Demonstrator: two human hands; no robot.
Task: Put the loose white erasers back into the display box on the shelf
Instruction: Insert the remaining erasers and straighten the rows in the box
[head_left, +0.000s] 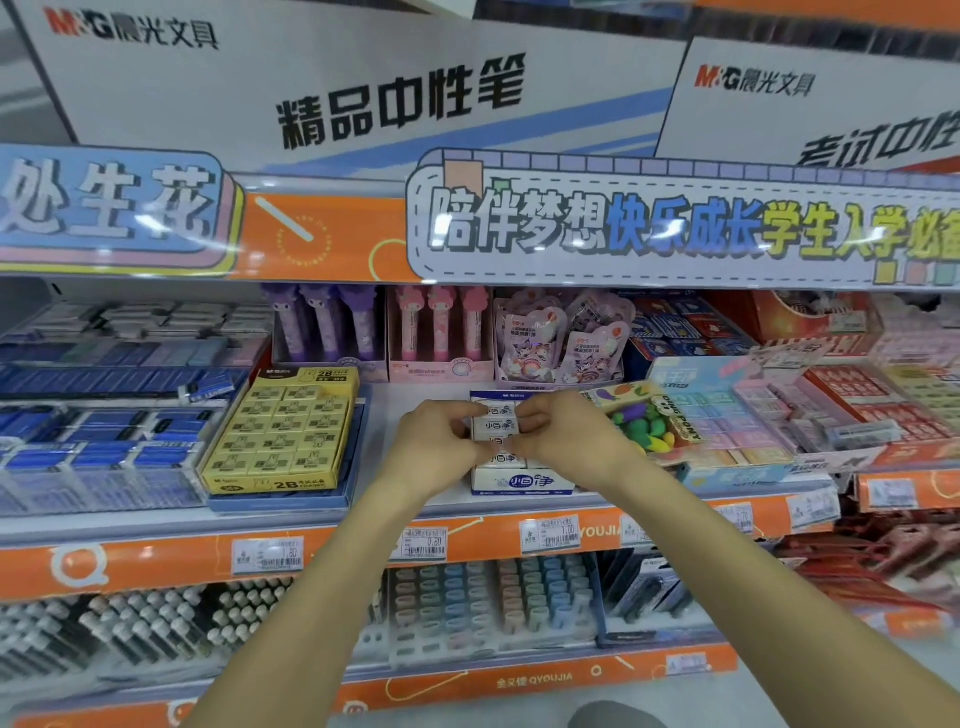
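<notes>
Both hands, left (441, 447) and right (563, 441), pinch erasers (501, 426) over the box (524, 480) on the shelf (395, 514). Seating them flat and row-aligned looks best.

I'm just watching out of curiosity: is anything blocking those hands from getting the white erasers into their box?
Nothing visible does. The left hand and right hand are already over the white display box, fingers on the white erasers in it.

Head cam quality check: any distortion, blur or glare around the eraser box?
Head view: wide-angle bowing curves the shelf edge and top signs; edges are soft, the centre is sharper; print on the white eraser box reads clearly; mild glare on the banner; both hands cover most of the erasers.
</notes>
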